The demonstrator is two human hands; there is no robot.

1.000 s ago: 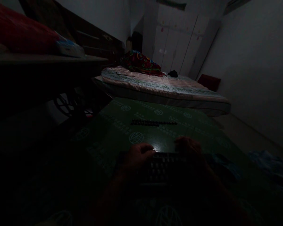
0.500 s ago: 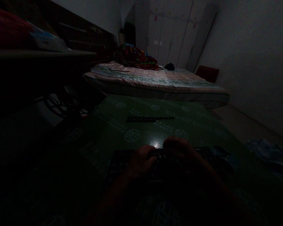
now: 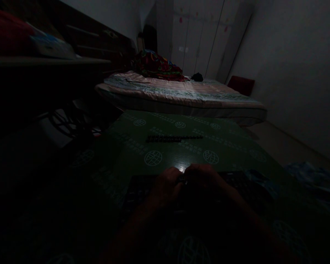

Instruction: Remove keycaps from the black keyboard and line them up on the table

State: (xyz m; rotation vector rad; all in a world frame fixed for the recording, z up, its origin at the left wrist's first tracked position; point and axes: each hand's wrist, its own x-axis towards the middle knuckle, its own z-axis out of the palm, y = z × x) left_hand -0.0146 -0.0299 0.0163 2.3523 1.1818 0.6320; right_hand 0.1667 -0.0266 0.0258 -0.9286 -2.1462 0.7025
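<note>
Probably light and stiff, the long black plastic-looking keyboard (image 3: 137, 189) on the green, globe-printed desk (image 3: 228, 154) seems best held by its ends; left hand (image 3: 166, 185) and right hand (image 3: 206, 179) curl over its middle, their grip too dark to tell.

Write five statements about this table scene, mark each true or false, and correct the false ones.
1. The left hand and right hand are at the keyboard on the green table. True.
2. The two hands are spread wide apart. False: they are close together.
3. Dark key-like pieces lie in rows beyond the keyboard. True.
4. The table surface is plain. False: it bears printed globes.
5. A patterned cloth lies bunched on the bed. True.
</note>
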